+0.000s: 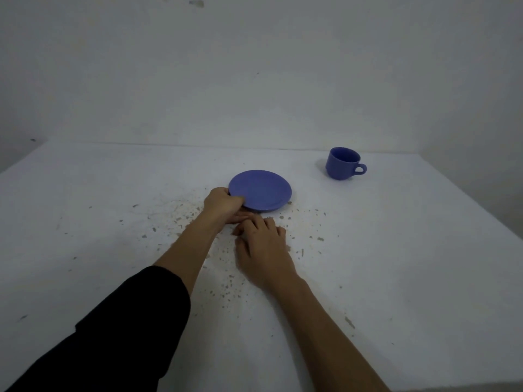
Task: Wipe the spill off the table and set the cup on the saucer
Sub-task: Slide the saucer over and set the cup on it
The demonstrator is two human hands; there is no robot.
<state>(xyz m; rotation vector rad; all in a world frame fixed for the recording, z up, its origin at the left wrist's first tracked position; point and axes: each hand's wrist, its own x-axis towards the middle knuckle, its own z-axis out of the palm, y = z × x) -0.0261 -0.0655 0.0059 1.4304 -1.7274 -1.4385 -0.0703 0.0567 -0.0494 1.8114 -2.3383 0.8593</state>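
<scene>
A blue saucer (261,189) sits near the middle of the white table (396,250), its near left edge tilted up a little. My left hand (223,205) grips that near left rim, thumb on top. My right hand (263,250) lies flat on the table just in front of the saucer, fingers spread over the spill and holding nothing. The spill (181,222) is a scatter of small dry brownish crumbs around both hands. A blue cup (342,163) stands upright at the back right, handle pointing right, well apart from the saucer.
The table's far edge meets a pale wall (254,80). More crumbs (349,322) lie toward the near right. A black sleeve (113,329) covers my left forearm.
</scene>
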